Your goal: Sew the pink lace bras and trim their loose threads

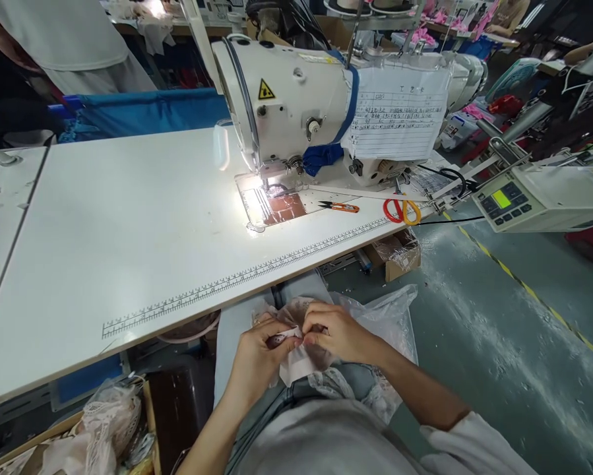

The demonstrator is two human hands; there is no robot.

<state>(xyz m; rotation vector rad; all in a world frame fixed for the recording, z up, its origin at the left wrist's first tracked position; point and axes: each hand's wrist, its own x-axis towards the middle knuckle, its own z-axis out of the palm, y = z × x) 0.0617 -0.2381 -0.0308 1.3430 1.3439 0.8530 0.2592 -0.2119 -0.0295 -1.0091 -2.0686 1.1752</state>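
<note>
Over my lap, my left hand (269, 346) pinches an edge of a pale pink, thin fabric piece (299, 366). My right hand (333, 330) is closed on the same fabric, its fingertips close to those of the left. A small white strip with dark marks shows between the hands; I cannot make out what it is. White lace (332, 382) hangs below the fabric on my lap. Beneath and to the right of my right hand lies a clear plastic bag (392, 316).
A white sewing machine (286, 99) with its lamp lit stands on the white table (128, 218). Orange thread snips (343, 207) and red-and-yellow-handled scissors (411, 212) lie near the front edge. A control panel (511, 198) juts out at right. A box of lace (103, 429) sits lower left.
</note>
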